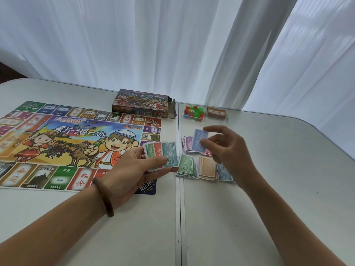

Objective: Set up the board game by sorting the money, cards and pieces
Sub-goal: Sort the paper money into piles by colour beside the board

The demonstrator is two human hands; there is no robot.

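Note:
My left hand [132, 167] holds a fanned stack of play money [161, 154], a teal 1000 note on top, over the board's right edge. My right hand [226, 148] pinches a single blue note [199, 140] above the sorted piles. On the table lie a purple pile [187, 144], a green 500 pile [186, 167], an orange pile [208, 167] and a blue pile [223, 172]. The colourful game board [67, 143] lies flat at the left. A clear tray holds coloured pieces [194, 112] and a brown card deck [216, 113].
The open game box [142, 106] lies behind the board. A seam [179, 217] splits the white table down the middle. White curtains hang behind. A brown bracelet [103, 196] sits on my left wrist. Bare tabletop stretches in front and to the right.

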